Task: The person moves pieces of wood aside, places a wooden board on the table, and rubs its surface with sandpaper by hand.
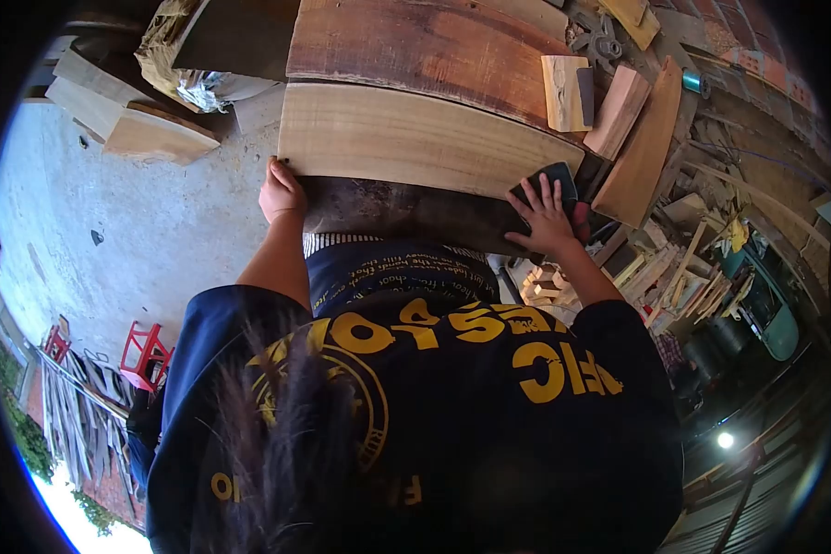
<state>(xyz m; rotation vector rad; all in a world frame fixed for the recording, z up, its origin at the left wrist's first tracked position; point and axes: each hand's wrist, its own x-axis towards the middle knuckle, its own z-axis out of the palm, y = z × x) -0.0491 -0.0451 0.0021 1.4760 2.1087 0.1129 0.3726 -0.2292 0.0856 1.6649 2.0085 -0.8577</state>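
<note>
A pale wooden board [425, 134] lies crosswise before me with its grain running left to right. My left hand [283, 192] is closed at the board's near left corner, fingers curled against the edge. My right hand [547, 214] lies with fingers spread over a dark sheet [561, 175], which looks like sandpaper, at the board's near right end. Part of that sheet is hidden under the hand. Beyond the pale board, and alongside it, is a wider reddish-brown board [425, 46].
A short wood block [563, 92] rests at the right, beside a reddish block [617, 113] and a longer offcut [639, 148]. Scrap wood [683, 277] is heaped to the right. Boards [157, 134] lie on the concrete floor [185, 212] at left, with a red stool [145, 355] nearer.
</note>
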